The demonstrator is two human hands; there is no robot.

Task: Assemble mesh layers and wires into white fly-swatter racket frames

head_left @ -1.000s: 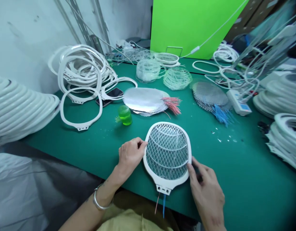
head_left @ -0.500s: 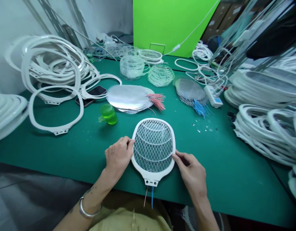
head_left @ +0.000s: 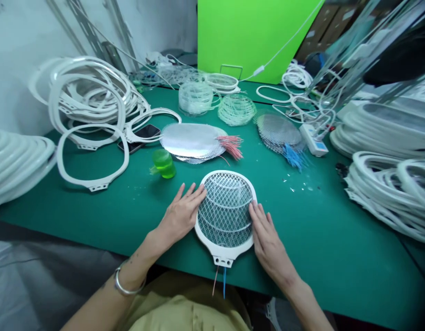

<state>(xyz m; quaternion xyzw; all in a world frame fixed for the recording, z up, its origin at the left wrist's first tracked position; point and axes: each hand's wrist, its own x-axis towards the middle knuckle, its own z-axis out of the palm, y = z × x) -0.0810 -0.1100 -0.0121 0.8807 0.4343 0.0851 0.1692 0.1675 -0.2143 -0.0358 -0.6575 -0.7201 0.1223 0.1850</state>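
A white mosquito racket head (head_left: 226, 212) with a metal mesh inside its frame lies on the green table near the front edge. One pink and one blue wire hang from its neck, over the edge. My left hand (head_left: 181, 214) rests with straight fingers on the left side of the frame. On the opposite side, my right hand (head_left: 267, 239) lies flat along the rim, fingers stretched out. Neither hand grips the frame. Beyond it are a stack of shiny mesh sheets (head_left: 192, 140) with pink wires and a green bottle (head_left: 163, 164).
White frames (head_left: 91, 103) are piled at the left, with a phone (head_left: 146, 132) beside them. Darker mesh sheets (head_left: 279, 131) with blue wires lie right of centre, near a power strip (head_left: 314, 140). More frames (head_left: 388, 193) are stacked at the right. A green board (head_left: 254, 37) stands behind.
Both hands have gone from pinching the frame's sides to lying on its rim with fingers straightened. The whole view has shifted slightly, moving the scene to the right.
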